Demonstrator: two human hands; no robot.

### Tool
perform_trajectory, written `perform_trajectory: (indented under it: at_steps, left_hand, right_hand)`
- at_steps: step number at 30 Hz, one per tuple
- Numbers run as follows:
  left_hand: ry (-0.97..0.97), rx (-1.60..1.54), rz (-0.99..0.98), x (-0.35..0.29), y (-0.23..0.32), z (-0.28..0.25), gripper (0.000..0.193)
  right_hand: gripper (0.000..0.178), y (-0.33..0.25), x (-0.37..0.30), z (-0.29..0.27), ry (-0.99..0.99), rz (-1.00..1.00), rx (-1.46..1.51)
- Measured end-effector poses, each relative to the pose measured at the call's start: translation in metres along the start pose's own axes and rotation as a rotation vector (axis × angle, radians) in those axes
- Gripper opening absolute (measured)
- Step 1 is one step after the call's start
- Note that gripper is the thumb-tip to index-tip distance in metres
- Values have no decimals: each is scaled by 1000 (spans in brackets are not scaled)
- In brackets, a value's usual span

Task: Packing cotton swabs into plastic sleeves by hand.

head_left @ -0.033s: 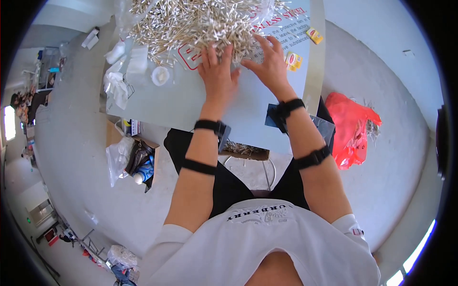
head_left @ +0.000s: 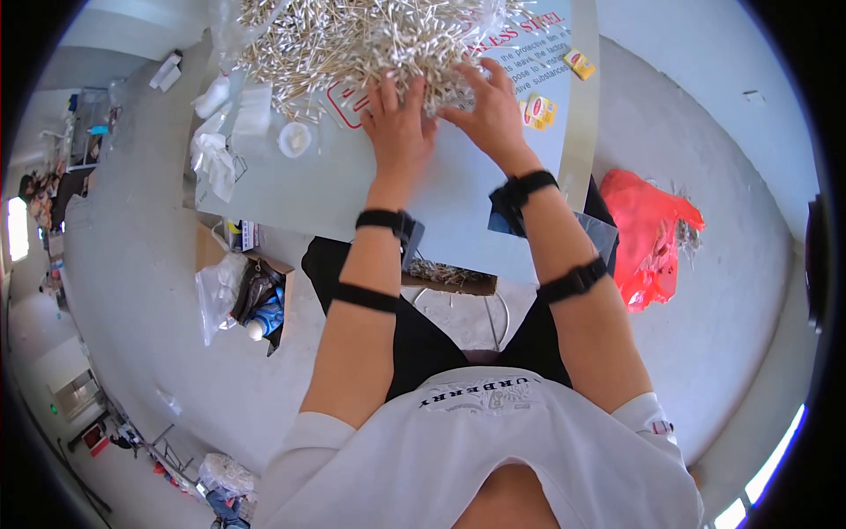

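A large loose pile of cotton swabs [head_left: 352, 44] covers the far part of the table, their white tips pointing in many directions. At the near edge of the pile, my left hand [head_left: 398, 132] reaches forward, its fingers stretched out and its fingertips against the swabs. To its right, my right hand [head_left: 493, 119] has thumb and fingers apart, the fingertips touching the pile's right side. Neither hand is closed around anything. Left of my left hand stands a small round white tub [head_left: 294, 139]. Small yellow packets [head_left: 539, 111] lie just right of my right hand.
White bags and tissue-like pieces [head_left: 213, 159] lie along the table's left side. Another yellow packet [head_left: 579, 63] is near the right edge. A red plastic bag [head_left: 648, 238] rests on the floor at right. An open carton [head_left: 278, 273] with mixed items stands at lower left.
Both hands have shifted very slightly at the pile's edge. My right hand moved a little to the left and away from me, showing more of the yellow packets.
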State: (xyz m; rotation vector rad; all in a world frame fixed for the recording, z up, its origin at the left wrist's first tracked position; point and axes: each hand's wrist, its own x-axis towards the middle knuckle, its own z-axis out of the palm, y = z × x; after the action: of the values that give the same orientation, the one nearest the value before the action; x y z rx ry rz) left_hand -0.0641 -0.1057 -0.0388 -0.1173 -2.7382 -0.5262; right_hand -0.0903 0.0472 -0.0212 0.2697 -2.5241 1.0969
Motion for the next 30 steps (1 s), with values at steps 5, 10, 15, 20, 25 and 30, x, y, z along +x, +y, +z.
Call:
perform_trajectory:
  at_steps: [5,10,15,20,25,30]
  left_hand:
    - [-54,-77,-63,44,-38,2,72]
    - [-19,-88,-88,29,-45,-14,74]
    - [102,-182,-233,-41,-14,-22,60]
    - [201,-216,-224,-77,8,-21,52]
    - [-86,-271,-89,-89,63,-36,51]
    - [-34,-185,-5,-94,70,-24,26]
  right_hand:
    - [27,15,11,5,-142,-57,-152]
    - [22,14,-43,-27,-207,-120,26]
    - [39,1,-73,-53,-58,236,216]
    - [51,11,-60,-54,-134,118,132]
    - [46,28,-47,-55,-179,239,-40]
    - [25,26,-40,-48,-197,103,-145]
